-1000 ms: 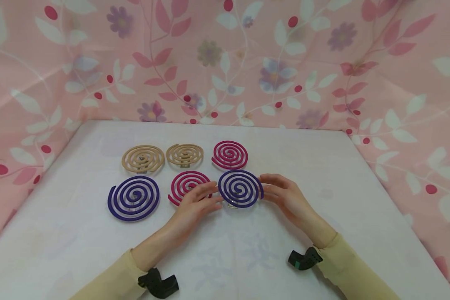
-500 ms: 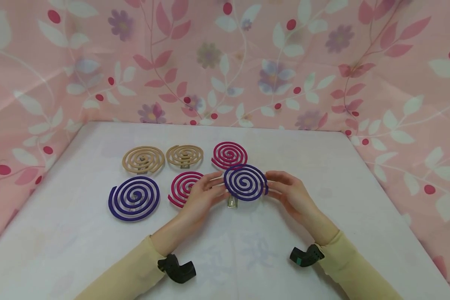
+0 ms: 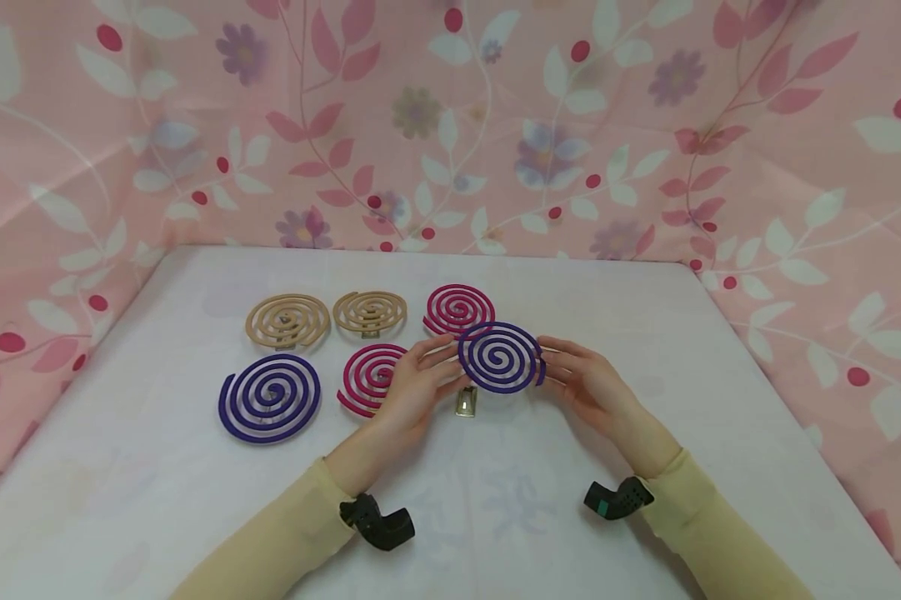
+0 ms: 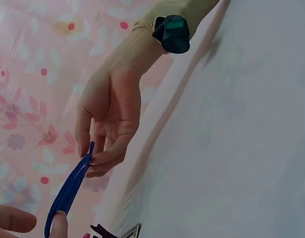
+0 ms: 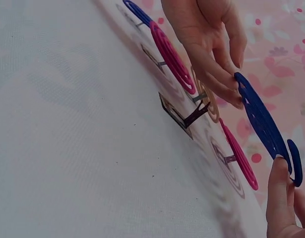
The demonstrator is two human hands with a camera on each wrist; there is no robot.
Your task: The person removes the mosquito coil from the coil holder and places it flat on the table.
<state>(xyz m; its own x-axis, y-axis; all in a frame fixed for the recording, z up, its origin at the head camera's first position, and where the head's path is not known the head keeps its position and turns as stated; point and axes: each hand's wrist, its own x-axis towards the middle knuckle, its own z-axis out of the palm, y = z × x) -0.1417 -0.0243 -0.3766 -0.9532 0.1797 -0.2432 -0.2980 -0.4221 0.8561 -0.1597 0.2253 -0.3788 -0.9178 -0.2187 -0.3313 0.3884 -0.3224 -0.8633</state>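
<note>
A dark purple mosquito coil (image 3: pixel 498 357) is held tilted above the table between both hands. My left hand (image 3: pixel 412 392) pinches its left rim and my right hand (image 3: pixel 596 387) pinches its right rim. In the right wrist view the coil (image 5: pixel 261 121) shows edge-on, its outer end standing a little apart from the rings. Below it, a small metal stand (image 3: pixel 466 402) sits on the cloth with nothing on it; its forked top shows in the right wrist view. A pink coil (image 3: pixel 367 379) lies partly hidden behind my left hand.
Another purple coil (image 3: pixel 270 398) rests on its stand at the left. Two tan coils, one at far left (image 3: pixel 288 320) and one beside it (image 3: pixel 371 313), stand behind. A pink coil (image 3: pixel 459 310) is just beyond the held one. Floral cloth (image 3: pixel 450 125) hangs at the table's back.
Both hands have raised the purple coil off its metal stand and moved it up and to the right. The stand stays in place and shows more fully. The other coils have not moved.
</note>
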